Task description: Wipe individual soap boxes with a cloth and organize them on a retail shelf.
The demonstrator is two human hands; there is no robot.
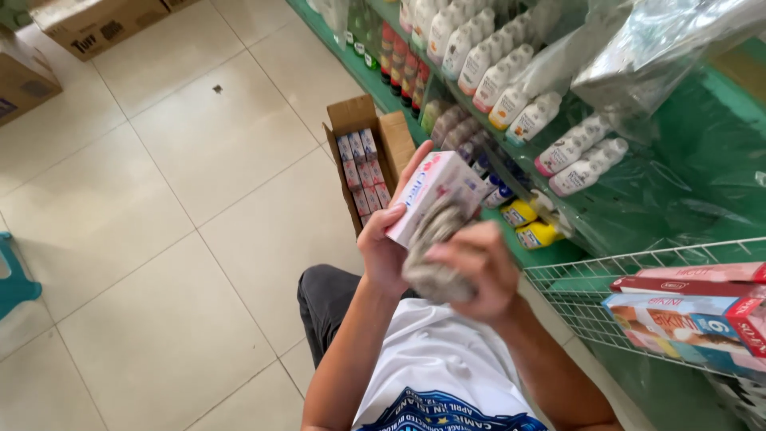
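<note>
My left hand (384,239) holds a small white and pink carton (435,187) at chest height, tilted up to the right. My right hand (479,267) grips a grey cloth (431,255) and presses it against the carton's underside. Just beyond the hands, on the floor, stands an open cardboard box (363,160) with several similar pink and white cartons upright inside.
Green shelves (678,160) on the right carry rows of white bottles (487,64) and yellow tubs (531,223), partly under clear plastic sheet. A white wire basket (574,287) at right holds flat boxes. Cardboard boxes (88,24) lie far left; a teal stool (16,279) at the left edge.
</note>
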